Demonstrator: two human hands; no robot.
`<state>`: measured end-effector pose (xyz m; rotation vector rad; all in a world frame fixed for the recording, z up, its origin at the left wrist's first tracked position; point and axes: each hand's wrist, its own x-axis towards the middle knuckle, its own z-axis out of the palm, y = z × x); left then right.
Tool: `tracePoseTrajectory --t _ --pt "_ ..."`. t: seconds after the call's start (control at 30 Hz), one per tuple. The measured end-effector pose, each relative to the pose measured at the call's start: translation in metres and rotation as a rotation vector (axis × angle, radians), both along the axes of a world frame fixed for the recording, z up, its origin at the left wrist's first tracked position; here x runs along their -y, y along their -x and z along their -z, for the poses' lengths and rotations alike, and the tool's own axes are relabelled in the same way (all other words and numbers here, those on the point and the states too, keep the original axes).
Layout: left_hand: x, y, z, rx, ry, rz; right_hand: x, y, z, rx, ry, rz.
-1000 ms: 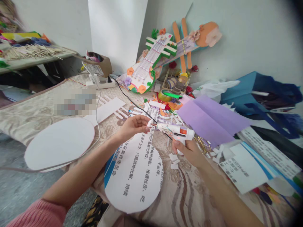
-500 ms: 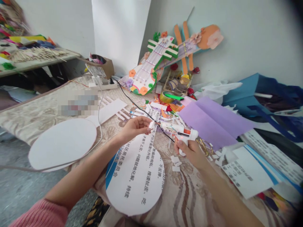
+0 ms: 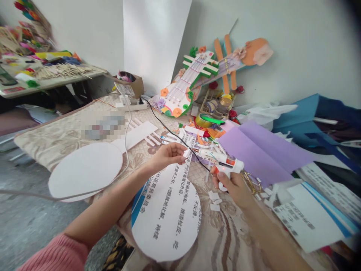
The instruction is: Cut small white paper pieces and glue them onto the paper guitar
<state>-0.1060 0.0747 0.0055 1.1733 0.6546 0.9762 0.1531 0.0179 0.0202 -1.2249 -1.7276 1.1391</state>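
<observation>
My right hand (image 3: 229, 182) grips a white hot glue gun (image 3: 234, 165), its nozzle pointing left. Between the fingertips of my left hand (image 3: 170, 155) is a small white piece of board (image 3: 186, 153), close to the nozzle. Below both hands lies a rounded, lute-shaped board (image 3: 166, 226) printed with Chinese characters and a blue strip; its narrow neck runs up under my left hand. The black cord (image 3: 162, 122) crosses above the neck. Several small white offcuts (image 3: 214, 201) lie on the cloth beneath the glue gun.
Left is a plain white board shape (image 3: 86, 171), crossed by a grey cable (image 3: 126, 158). Finished paper instruments (image 3: 184, 88) lean on the wall. Purple sheets (image 3: 262, 150), scissors (image 3: 251, 184), tape (image 3: 203, 120), a blue bag (image 3: 296, 116) and a power strip (image 3: 138, 107) surround the work.
The view has shifted, so everything sits slightly lower and further right. Both hands keep their holds, with the glue gun's nozzle still near the small white piece.
</observation>
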Motion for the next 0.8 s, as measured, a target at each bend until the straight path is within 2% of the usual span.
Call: tracePoseTrajectory --t 0.2,0.43,0.8 --pt "-0.0028 -0.0001 0.005 0.02 0.005 0.007 0.0001 -0.0004 0.0023 -0.01 0.042 -0.012" --pt "-0.0008 0.0 0.0003 0.042 -0.002 0.026 0.0004 -0.0041 0.0081 -0.036 0.089 0.001" --pt "-0.0001 0.0002 -0.0008 0.088 0.021 0.022 -0.0005 -0.0006 0.0071 -0.01 0.042 0.001"
